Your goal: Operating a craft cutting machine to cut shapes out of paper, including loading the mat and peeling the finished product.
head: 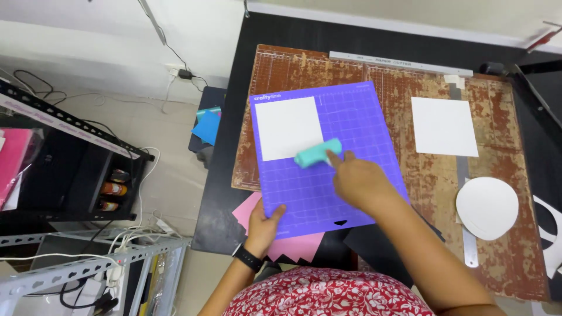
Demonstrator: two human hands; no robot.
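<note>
Purple cutting mat (345,175): we note our left hand (263,225) fingers clamped on its near edge; right hand (357,181) fingers closed around a teal roller (317,153) at the white sheet (288,127).

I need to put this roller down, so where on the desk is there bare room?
Bare brown board lies between the purple mat and the white circle, below the white square. More lies behind the mat, by the metal ruler. The front edge is crowded with pink paper.

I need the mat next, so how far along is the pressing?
Done: a white square lies on the purple mat. In hand: the right hand holds a teal roller at its lower right corner; the left hand grips the mat's edge. Left: another white square waits on the board.
</note>
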